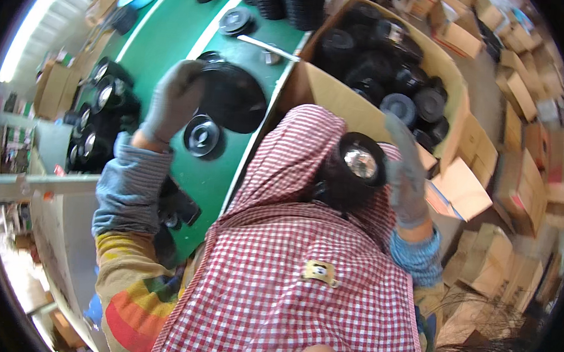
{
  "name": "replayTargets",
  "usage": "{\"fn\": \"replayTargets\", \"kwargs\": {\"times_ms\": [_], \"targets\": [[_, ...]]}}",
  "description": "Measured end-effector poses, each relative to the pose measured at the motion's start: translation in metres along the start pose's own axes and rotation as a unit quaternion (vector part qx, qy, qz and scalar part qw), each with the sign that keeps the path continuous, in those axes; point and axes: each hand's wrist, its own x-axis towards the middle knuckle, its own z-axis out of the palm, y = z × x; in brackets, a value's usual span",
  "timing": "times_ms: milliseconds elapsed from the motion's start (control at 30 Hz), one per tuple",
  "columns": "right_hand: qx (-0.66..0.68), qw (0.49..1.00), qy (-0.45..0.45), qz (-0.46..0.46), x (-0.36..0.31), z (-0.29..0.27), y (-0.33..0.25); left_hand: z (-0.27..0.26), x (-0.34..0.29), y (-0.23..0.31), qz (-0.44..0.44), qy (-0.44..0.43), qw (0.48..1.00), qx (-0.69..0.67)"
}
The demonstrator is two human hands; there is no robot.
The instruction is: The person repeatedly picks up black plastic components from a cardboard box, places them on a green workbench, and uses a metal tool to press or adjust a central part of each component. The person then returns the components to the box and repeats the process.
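Taking the green table as the reference, a cluster of black round lamp housings with shiny reflectors stands at its left edge, packed close together. Just right of that cluster, over the table's middle, the left hand, in a grey glove, closes its fingers on the rim of a large black disc-shaped part; the fingers wrap the left rim, though whether the disc is lifted or rests on the table cannot be told. A smaller black ring piece lies flat on the table just below that disc, and another black disc lies toward the table's far end, near two stacks of black parts. Off the table's right edge stands an open cardboard box, well filled with black round parts. In front of that box the right hand, also gloved, is held flat and open against the side of a black lamp unit with a reflector, which rests on the red checked apron; it steadies rather than clasps. As a judgement, work is mid-course: several housings stand on the left, and many parts are in the box.
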Motion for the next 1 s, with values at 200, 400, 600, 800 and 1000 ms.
{"fn": "replayTargets", "kwargs": {"times_ms": [200, 400, 600, 800, 1000], "targets": [[0.407, 0.903, 0.037, 0.134, 0.015, 0.003, 0.014, 0.186, 0.037, 0.107, 0.245, -0.070, 0.956, -0.143], [0.292, 0.948, 0.050, 0.117, -0.019, -0.024, 0.042, 0.225, 0.051, 0.076, 0.092, -0.389, 0.840, -0.367], [0.144, 0.984, 0.022, 0.099, -0.039, -0.007, 0.052, 0.235, 0.043, 0.040, 0.025, -0.411, 0.849, -0.331], [0.152, 0.987, -0.035, 0.040, -0.036, -0.014, 0.053, 0.241, 0.023, 0.040, 0.120, -0.432, 0.824, -0.346], [0.124, 0.992, -0.006, 0.022, -0.041, 0.003, 0.046, 0.246, 0.007, 0.023, 0.228, -0.346, 0.854, -0.314]]}}
